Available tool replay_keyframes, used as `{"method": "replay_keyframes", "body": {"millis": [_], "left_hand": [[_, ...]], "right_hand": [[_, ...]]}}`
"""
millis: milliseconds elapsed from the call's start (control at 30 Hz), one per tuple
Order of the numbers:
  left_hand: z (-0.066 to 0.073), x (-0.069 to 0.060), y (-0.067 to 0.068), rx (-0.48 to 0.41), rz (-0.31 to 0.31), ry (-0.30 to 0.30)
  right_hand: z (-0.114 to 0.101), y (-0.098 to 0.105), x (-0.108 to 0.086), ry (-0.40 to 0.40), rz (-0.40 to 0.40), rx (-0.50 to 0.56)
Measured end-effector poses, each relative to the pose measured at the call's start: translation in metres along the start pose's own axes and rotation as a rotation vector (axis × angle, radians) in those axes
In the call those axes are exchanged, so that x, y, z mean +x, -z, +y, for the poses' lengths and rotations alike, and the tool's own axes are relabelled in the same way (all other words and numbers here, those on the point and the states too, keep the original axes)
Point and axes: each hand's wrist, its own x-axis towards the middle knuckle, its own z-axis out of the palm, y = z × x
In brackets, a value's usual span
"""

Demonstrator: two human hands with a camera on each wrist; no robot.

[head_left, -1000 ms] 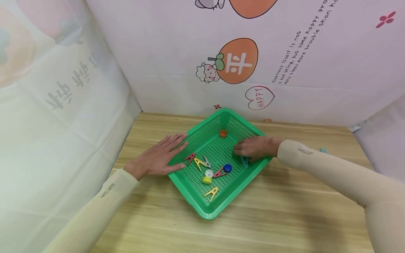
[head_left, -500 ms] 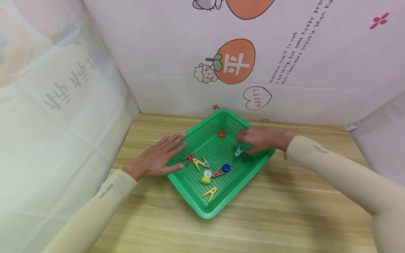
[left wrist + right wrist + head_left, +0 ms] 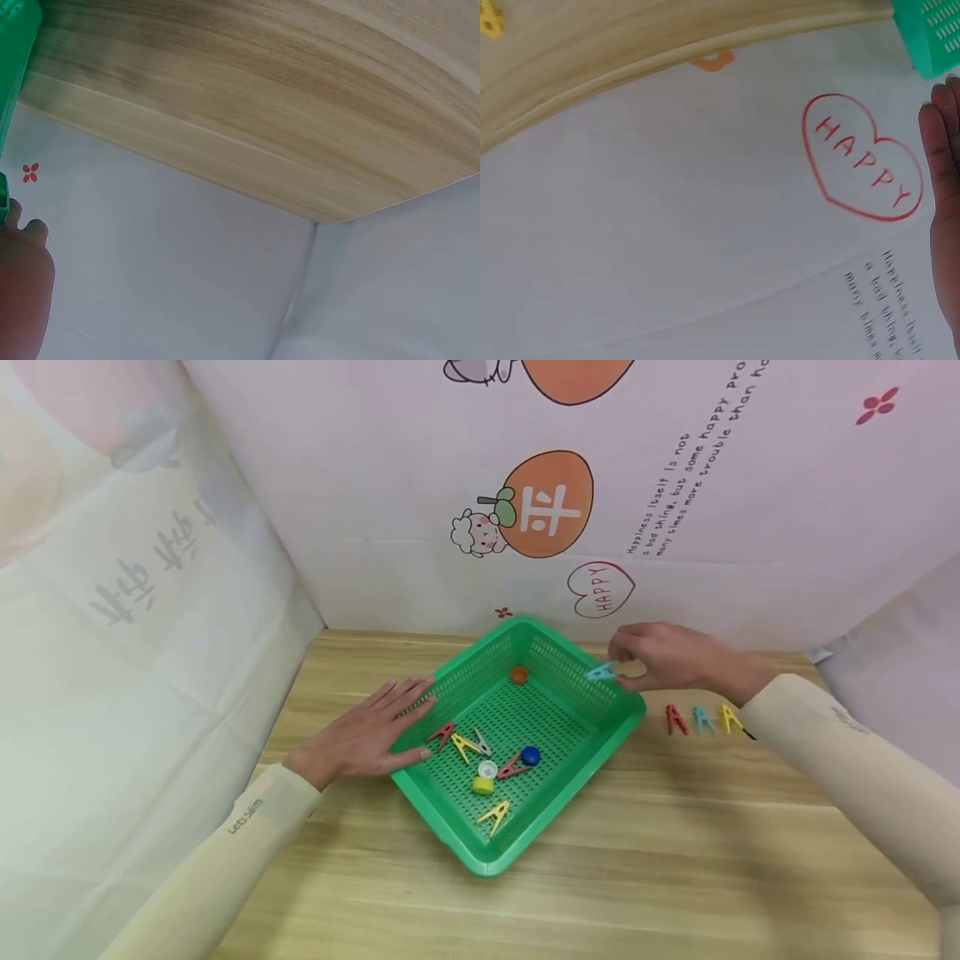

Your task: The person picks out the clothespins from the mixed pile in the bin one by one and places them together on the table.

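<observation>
In the head view my right hand point(image 3: 671, 657) pinches a light blue clothespin point(image 3: 601, 672) above the right rim of the green basket point(image 3: 555, 820). My left hand point(image 3: 363, 735) lies with straight fingers on the basket's left rim. Inside the basket are red, yellow and grey clothespins, among them a yellow one point(image 3: 494, 816), plus a blue cap point(image 3: 531, 755), a white cap point(image 3: 487, 769), a yellow cap point(image 3: 483, 786) and an orange cap point(image 3: 519, 675). Part of the left hand point(image 3: 24, 289) and of the right hand point(image 3: 946, 187) shows in the wrist views.
Right of the basket, on the wooden table point(image 3: 675, 860), a red clothespin point(image 3: 677, 720), a blue clothespin point(image 3: 703, 719) and a yellow clothespin point(image 3: 730, 719) lie in a row. A small dark thing shows beside the yellow one. Printed cloth point(image 3: 405, 585) hangs behind the table.
My right hand has lifted the light blue clothespin from the basket's floor and moved right, up to the rim. The row of clothespins has come into sight. My left hand stays on the rim.
</observation>
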Motion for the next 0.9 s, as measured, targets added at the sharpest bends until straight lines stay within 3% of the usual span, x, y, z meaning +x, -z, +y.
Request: {"method": "replay_keyframes", "body": {"millis": [433,733,900], "left_hand": [[0.0,0.0,-0.001,-0.008,0.004,-0.004],[0.001,-0.002,-0.001,-0.029,0.006,-0.006],[0.001,-0.002,-0.001,-0.028,0.009,-0.007]], "right_hand": [[0.012,-0.003,-0.065,-0.346,0.036,0.039],[0.01,-0.027,-0.108,-0.397,0.147,0.022],[0.008,-0.049,-0.13,-0.458,0.149,0.041]]}}
